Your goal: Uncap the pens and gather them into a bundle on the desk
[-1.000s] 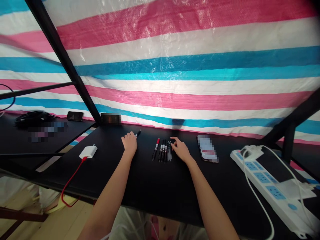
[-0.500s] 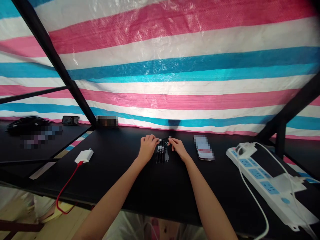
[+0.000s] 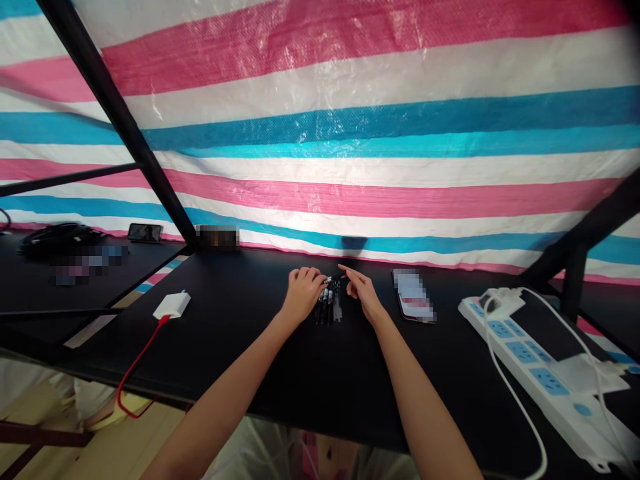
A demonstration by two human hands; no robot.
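Note:
My left hand (image 3: 304,295) is closed on a black pen (image 3: 335,277) with a white marking, held sideways just above the table. To its right, my right hand (image 3: 365,295) has its index finger stretched out near the pen's far end, with the other fingers curled and apart from the index finger. Whether the right hand touches the pen is too small to tell. Below, between both hands, several black pens (image 3: 325,312) with white bands lie side by side. Along their right side are slim greyish, clear-looking pieces (image 3: 338,311).
On the black table (image 3: 210,360) are a white charger (image 3: 172,305) with a red cable at left and a phone (image 3: 414,297) at right. A white power strip (image 3: 540,380) with plugs and cables lies farther right. Black metal bars and a striped sheet (image 3: 320,167) stand behind.
My right index finger has straightened away from the pen's end, which the fingers were pinching. The left hand still holds the pen. The whole view has shifted slightly.

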